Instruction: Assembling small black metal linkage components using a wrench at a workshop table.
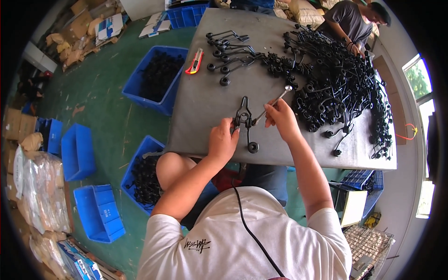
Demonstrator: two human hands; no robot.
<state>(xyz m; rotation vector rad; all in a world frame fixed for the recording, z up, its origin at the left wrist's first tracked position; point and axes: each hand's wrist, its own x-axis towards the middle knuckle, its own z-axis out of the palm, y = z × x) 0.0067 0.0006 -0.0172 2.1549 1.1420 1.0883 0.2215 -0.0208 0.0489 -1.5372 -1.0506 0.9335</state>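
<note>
Near the front edge of the table, my left hand (pixel 223 141) is closed on a black bent-metal bracket (pixel 243 116) with a looped top. From the bracket's lower side an arm with a round black end (pixel 253 147) points toward me. My right hand (pixel 281 118) pinches a slim silver rod-like tool (pixel 281 95), its round shiny end up at the right. The tool's lower end reaches the right side of the bracket; fingers hide part of it, so its exact kind is unclear.
Similar black brackets (pixel 232 55) lie at the table's far left, and a large heap of them (pixel 333 88) covers the right. A red-and-white utility knife (pixel 194 61) rests by the left edge. Blue bins (pixel 153 100) stand left on the floor. Another person (pixel 349 25) works across the table.
</note>
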